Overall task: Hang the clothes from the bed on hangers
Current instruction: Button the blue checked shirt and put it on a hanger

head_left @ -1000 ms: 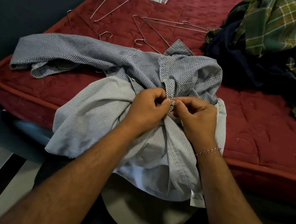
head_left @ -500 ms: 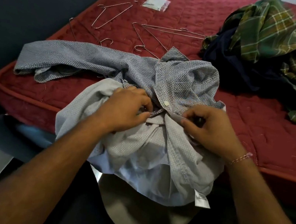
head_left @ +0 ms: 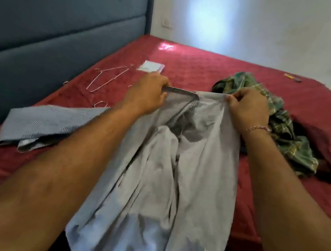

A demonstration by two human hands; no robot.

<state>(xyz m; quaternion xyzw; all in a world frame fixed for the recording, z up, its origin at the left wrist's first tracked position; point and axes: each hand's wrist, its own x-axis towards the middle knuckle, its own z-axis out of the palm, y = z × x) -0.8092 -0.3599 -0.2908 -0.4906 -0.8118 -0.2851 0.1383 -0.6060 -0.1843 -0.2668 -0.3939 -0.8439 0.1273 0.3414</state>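
Raised now, both hands grip the shirt's top edge.

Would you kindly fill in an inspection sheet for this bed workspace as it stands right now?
Surface: red quilted mattress, partly covered with clothes.
Job's things: grey-blue shirt held up by its top edge, one sleeve trailing on the mattress; wire hangers lying loose; green plaid clothes pile unhung.
Clutter: small clear packet; small items at the far edge, too small to identify.
Hands: left hand and right hand each grip the shirt's top edge.
Cables: nothing seen.
Surroundings: blue padded headboard, white wall.
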